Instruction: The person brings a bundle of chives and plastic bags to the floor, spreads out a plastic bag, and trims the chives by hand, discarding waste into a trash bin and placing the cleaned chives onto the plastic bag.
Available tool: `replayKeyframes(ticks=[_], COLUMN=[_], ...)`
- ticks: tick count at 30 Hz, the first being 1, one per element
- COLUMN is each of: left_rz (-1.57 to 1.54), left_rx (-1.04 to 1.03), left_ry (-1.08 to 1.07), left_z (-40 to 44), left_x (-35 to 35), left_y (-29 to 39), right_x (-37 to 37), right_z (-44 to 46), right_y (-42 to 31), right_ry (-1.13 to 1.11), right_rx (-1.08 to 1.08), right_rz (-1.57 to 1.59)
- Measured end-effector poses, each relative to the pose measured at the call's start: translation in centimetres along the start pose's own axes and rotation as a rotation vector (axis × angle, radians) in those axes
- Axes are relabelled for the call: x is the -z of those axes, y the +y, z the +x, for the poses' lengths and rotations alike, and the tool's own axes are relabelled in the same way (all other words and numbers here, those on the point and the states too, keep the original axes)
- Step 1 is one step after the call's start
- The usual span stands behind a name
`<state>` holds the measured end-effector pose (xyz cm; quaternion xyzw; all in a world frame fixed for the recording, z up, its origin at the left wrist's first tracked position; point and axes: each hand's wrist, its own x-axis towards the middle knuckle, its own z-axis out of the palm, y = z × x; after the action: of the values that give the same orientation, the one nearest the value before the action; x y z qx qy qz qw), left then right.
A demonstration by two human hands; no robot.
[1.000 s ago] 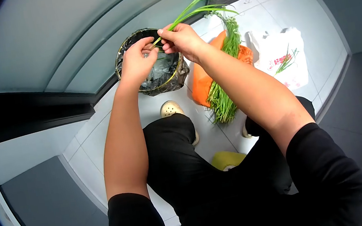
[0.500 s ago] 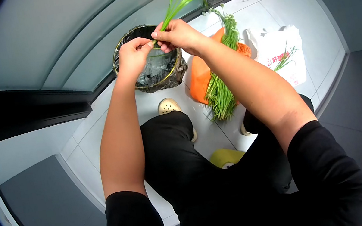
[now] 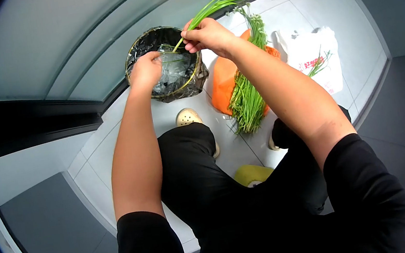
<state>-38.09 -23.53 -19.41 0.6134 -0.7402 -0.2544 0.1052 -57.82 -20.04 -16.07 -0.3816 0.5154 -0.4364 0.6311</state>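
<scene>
Right hand [image 3: 207,36] grips one bunch of slender green stalks [image 3: 213,8]; left hand [image 3: 145,70], hold unclear, overhangs one round black-lined bin [image 3: 188,87].

In the far middle, the black bin liner [image 3: 194,84] looks like thin plastic, wrinkled and glossy, with crumpled transparent film [image 3: 172,72] inside, while the green stalks [image 3: 216,5] to its right have smooth, lightly shining skin. The orange bag [image 3: 223,82] and, further right, the white bag [image 3: 323,39] both seem of soft plastic. The floor tiles [image 3: 362,39] are smooth with a slight gloss, and the black trousers [image 3: 186,155] on the near side are of matt cloth.
</scene>
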Motion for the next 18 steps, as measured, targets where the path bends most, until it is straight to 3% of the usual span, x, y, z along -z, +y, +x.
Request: replayKeyframes(ticks=[2,4,5,8,9,13,18], left_rz=[-0.035,-0.555,-0.661,-0.487,-0.398,-0.304,-0.493], left_rx=[-0.053,-0.261,-0.278,-0.325,-0.439,-0.680,-0.528], left_ry=[-0.019,-0.091,-0.099,-0.112,0.022,0.174,-0.193], left_z=[0.1,0.0,-0.2,-1.2,-1.8,-3.8,-6.2], left_x=[-0.2,-0.5,-0.6,0.5,0.6,0.9,0.6], left_y=[0.6,2.0,3.0,5.9,6.9,11.2,16.4], right_x=[-0.1,0.1,0.2,1.3,1.6,3.7,7.2], right_z=[0.0,-0.4,-0.7,-2.0,-2.8,-7.5,-13.6], right_y=[0.0,0.0,-0.1,-1.1,-1.5,-4.1,-6.3], right_ry=[0.010,0.034,0.025,-0.007,0.002,0.072,0.141], right_rx=[0.007,0.008,0.022,0.047,0.064,0.114,0.098], right_rz=[0.010,0.020,0.015,-0.021,0.000,0.036,0.000])
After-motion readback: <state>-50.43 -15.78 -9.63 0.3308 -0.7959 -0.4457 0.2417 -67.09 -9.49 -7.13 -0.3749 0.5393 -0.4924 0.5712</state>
